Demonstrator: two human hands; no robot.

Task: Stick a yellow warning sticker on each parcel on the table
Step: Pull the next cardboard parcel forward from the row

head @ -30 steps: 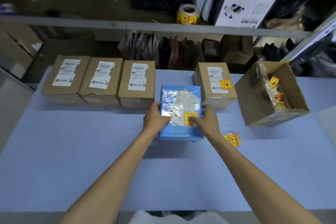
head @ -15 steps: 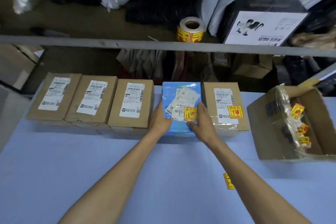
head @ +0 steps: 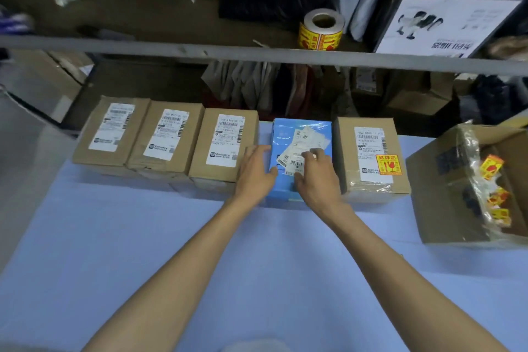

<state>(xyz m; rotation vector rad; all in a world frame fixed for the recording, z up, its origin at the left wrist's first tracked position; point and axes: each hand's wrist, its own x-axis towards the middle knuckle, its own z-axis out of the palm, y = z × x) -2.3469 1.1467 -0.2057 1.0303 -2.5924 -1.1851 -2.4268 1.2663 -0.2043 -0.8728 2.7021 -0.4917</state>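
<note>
The blue parcel [head: 283, 134] sits in the tabletop's [head: 257, 266] back row. The left hand [head: 255, 171] lies flat at its edge, and the right hand [head: 317, 180] presses flat on its labels, probably smoothing a sticker. Next: another for the brown box [head: 224, 146] alongside.

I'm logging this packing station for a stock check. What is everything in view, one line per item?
unstickered brown parcels: 3, brown with white labels, side by side at the table's far edge, left of the blue parcel
blue parcel: 1, blue with white labels, in the same row
stickered brown parcel: 1, brown, right of the blue parcel, bearing a yellow warning sticker
open cardboard box: 1, brown, table's right end, loose yellow stickers inside
sticker roll: 1, yellow and red, on the shelf behind
white box: 1, white with dark print, shelf's right
table: 1, light blue
left hand: 1, against the blue parcel's left side
right hand: 1, flat on the blue parcel's top
</note>
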